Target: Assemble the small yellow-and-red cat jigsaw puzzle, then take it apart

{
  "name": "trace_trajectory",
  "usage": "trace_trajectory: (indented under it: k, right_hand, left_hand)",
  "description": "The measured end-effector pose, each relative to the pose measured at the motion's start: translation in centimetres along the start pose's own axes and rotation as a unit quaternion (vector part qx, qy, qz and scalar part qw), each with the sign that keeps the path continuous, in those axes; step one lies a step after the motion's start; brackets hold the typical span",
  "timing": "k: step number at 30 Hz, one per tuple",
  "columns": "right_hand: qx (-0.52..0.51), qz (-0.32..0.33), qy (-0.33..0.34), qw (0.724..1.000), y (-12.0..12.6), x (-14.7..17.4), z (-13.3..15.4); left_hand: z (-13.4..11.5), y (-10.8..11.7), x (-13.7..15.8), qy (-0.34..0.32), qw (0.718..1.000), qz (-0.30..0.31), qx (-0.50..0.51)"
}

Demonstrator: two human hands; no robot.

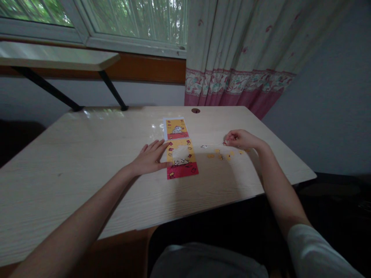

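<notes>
And here at the table (95,173), both hands are working around one small puzzle (186,170), which is lying flat, yellow on top, red along the bottom, with a pale patch showing in the middle. Taking the puzzle as the centre of the dial, the left hand (149,159) is resting at nine o'clock, open and palm down, fingers spreading, the thumb touching the lower part of the puzzle's near side edge and the forefinger reaching its upper part.

Swinging over between two and three o'clock, the right hand (240,139) is hovering low or resting at the tabletop, fingers curling in, thumb and fingertips drawing close. A tiny white-and-red bit (225,143) is showing at the tips; whether the fingers are gripping it or only reaching it, I cannot tell!

At three o'clock, small yellow pieces (210,156) are lying scattered, some sitting just below that right hand, and at two o'clock a white piece (204,146) is lying apart, nearer the puzzle. Straight up at twelve, a card (177,135) is lying against the puzzle's top edge, showing a white animal on yellow and red.

Farther out, the shelf (58,56) is standing at ten o'clock, the window (136,19) is glowing green at eleven, and the curtain (232,58) is hanging at one.
</notes>
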State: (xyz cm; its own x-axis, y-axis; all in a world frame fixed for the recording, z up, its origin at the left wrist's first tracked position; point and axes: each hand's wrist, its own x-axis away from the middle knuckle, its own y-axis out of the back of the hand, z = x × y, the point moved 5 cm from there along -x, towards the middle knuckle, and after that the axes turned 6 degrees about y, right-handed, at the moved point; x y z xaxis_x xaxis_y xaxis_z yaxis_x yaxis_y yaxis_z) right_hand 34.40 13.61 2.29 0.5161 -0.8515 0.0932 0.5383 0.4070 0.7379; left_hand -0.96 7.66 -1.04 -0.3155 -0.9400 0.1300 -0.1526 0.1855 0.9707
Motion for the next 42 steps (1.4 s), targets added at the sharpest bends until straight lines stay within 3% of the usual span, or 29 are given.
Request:
trace_trajectory:
  k: [4,8,13,17,26,42]
  right_hand:
    - [-0.097,-0.02,0.074,0.992,-1.8,-1.8,3.9]
    - [-0.131,0.021,0.129,0.983,-5.3,-4.0,7.6]
    - [-0.116,0.062,0.145,0.981,-9.2,-5.9,10.3]
    - [-0.123,0.075,0.126,0.982,-11.0,-6.8,11.0]
    - [-0.132,0.057,0.13,0.981,-12.3,-7.3,10.5]
    - [-0.113,0.035,0.177,0.977,-12.0,-6.7,11.2]
  left_hand:
    - [-0.1,0.0,0.0,-0.007,1.0,-0.004,0.001]
    - [0.0,-0.1,-0.1,-0.011,1.0,-0.011,-0.001]
    - [0.1,-0.2,-0.2,-0.011,1.0,-0.005,-0.001]
    - [-0.1,-0.1,-0.1,-0.007,1.0,0.001,-0.002]
    - [-0.3,0.2,0.1,0.001,1.0,0.007,0.006]
    - [-0.2,0.0,0.0,-0.007,1.0,-0.007,0.02]
